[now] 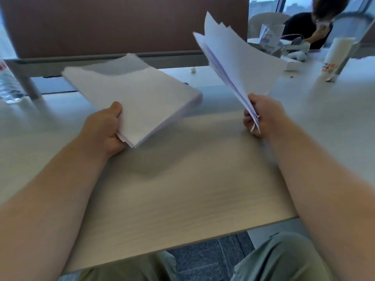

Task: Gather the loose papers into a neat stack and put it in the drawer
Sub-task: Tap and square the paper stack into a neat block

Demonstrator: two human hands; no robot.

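The left hand (pixel 105 128) grips the near corner of a thick, flat bundle of white paper sheets (pixel 132 94), thumb on top and fingers curled out of sight beneath; the bundle reaches away from that hand and is lifted off the pale wood-grain desk top (pixel 182 189), judging by the shadow under it. The right hand (pixel 261 116) pinches the bottom corner of a thinner fan of white sheets (pixel 237 57), which stands up and away from the fist with its far edges splayed and uneven.

The likeliest slip is on the right side: sheets held at one corner only could slide past each other or drop out if the pinch loosens while the two lots are brought together. The heavy bundle, held at a single corner, could sag and shed its lower sheets. Joining them without first squaring the fan would probably leave a ragged stack.

No drawer is in view, so where the stack must go cannot be told. The frame is blurred, and the sheets' far edges are hard to read. Beyond the right hand a white cylindrical container (pixel 334 55) stands; beyond the left hand a clear plastic bottle (pixel 8 86) is cut off by the frame edge.
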